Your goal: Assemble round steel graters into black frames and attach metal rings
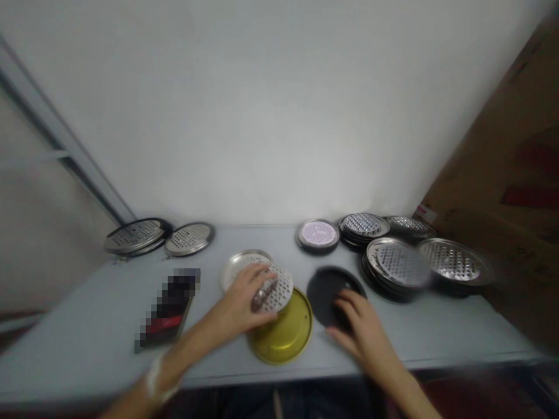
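Observation:
My left hand [244, 302] grips a small perforated metal disc [276, 289], tilted above a round yellow-gold lid [288, 337] near the table's front edge. Behind that hand lies a flat silver round plate [239, 265]. My right hand [360, 326] rests with curled fingers on a black round disc [325, 291] to the right of the yellow lid; whether it grips the disc is unclear.
Stacks of perforated metal discs [402, 265] crowd the back right, with a pink-tinted one [318, 234] beside them. Two more discs [190, 237] lie at the back left. A blurred dark object [168, 311] sits on the grey table [87, 343]. A brown cardboard box [515, 192] stands at right.

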{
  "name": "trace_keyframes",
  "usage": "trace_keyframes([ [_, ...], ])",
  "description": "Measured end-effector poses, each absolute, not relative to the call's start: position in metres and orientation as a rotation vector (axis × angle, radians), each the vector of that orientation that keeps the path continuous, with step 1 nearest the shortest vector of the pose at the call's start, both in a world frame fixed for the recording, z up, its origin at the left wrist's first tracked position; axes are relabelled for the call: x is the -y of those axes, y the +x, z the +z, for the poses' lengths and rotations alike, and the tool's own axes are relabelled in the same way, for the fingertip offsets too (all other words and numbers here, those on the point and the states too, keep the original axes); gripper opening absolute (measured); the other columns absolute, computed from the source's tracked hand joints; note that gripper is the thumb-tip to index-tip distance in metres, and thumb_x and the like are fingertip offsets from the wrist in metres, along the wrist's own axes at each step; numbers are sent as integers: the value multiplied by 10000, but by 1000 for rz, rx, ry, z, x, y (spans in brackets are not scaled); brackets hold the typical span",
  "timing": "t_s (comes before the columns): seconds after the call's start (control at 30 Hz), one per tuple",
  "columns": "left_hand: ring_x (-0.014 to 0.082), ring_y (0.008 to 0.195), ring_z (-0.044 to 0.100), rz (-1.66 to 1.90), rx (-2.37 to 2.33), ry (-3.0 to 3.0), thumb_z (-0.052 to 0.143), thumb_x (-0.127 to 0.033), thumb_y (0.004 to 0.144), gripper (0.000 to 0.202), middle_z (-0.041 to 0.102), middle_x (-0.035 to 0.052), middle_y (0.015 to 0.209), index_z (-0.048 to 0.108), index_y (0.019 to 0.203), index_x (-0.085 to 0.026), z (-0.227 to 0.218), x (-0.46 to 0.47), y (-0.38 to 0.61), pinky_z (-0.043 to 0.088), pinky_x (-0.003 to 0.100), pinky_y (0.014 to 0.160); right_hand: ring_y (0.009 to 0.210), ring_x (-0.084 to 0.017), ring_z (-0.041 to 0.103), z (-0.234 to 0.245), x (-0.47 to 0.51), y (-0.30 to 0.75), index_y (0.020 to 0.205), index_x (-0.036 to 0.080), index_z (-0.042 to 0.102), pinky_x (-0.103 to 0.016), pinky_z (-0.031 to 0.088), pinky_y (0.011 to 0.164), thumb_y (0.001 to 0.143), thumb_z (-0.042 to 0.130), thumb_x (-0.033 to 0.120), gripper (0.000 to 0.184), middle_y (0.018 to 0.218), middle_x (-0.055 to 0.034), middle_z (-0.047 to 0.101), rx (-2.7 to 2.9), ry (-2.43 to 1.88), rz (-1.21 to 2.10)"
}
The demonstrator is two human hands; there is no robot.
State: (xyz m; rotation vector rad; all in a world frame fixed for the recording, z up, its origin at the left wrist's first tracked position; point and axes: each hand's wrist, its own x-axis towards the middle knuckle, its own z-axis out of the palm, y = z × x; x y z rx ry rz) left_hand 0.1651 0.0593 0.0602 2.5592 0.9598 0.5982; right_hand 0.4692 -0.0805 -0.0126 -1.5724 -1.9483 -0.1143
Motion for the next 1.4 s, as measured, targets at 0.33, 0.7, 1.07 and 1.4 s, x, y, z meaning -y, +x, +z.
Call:
trace_keyframes([
  [0.33, 375, 1457, 354, 296, -785, 2544, 893, -417, 687, 756, 496, 125, 1524, 591, 1372, -306, 49, -38, 182, 313, 608, 1169, 1222, -350, 589, -12, 81, 469, 1222, 188, 609, -535, 526, 1010, 946, 653, 406, 354, 1321, -171, 602, 1941, -1572, -100],
  [0.7, 330, 1416, 432, 289, -817, 2568, 843, -336, 766, 627, 573, 81, 1459, 612, 1348, -310, 50, -26, 178, 350, 568, 1175, 1208, -347, 602, -8, 82, 467, 1202, 193, 617, -528, 532, 1002, 942, 657, 381, 323, 1301, -168, 616, 1934, -1584, -97],
  [1.07, 284, 1171, 629, 608, -1034, 2554, 635, -360, 952, 268, 716, 90, 1214, 692, 1181, -233, 50, -21, 166, 501, 507, 1055, 1187, -338, 615, -10, 80, 468, 1197, 195, 618, -527, 540, 988, 950, 646, 389, 316, 1283, -167, 627, 1928, -1569, -120],
  [1.4, 290, 1214, 612, 577, -931, 2604, 776, -352, 853, 417, 656, 84, 1294, 645, 1239, -261, 22, -9, 148, 532, 457, 1038, 1256, -326, 559, 18, 96, 429, 1263, 219, 575, -520, 485, 1057, 935, 682, 333, 364, 1282, -122, 648, 2124, -1451, 5],
])
